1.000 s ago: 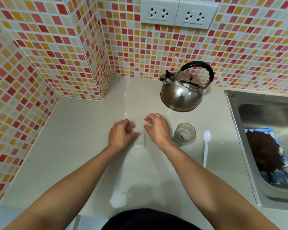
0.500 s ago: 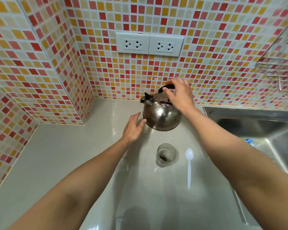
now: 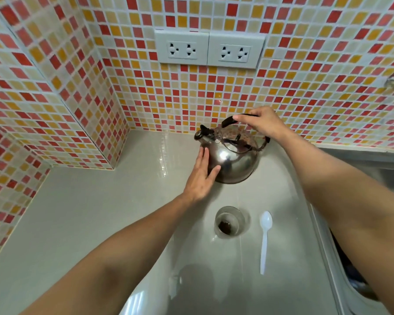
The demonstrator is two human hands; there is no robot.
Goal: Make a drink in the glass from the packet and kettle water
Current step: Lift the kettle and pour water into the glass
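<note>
A shiny steel kettle [image 3: 234, 162] with a black handle stands on the pale counter near the tiled back wall. My right hand [image 3: 261, 125] is closed around the top of its handle. My left hand [image 3: 201, 176] lies flat, fingers apart, against the kettle's left side below the spout. Nearer to me stands a small clear glass [image 3: 229, 222] with dark powder at its bottom. A white plastic spoon [image 3: 264, 239] lies just right of the glass. A small pale packet [image 3: 173, 289] seems to lie on the counter close to me, blurred.
The pale counter [image 3: 89, 212] stretches to the left, hemmed by mosaic-tiled walls. Two white double sockets [image 3: 209, 50] sit on the wall above the kettle. A steel sink [image 3: 373, 169] borders the counter on the right.
Both hands left the packet on the counter and went up to the kettle. My right hand closed on the handle; my left hand moved flat onto the kettle's side. The view has shifted forward.
</note>
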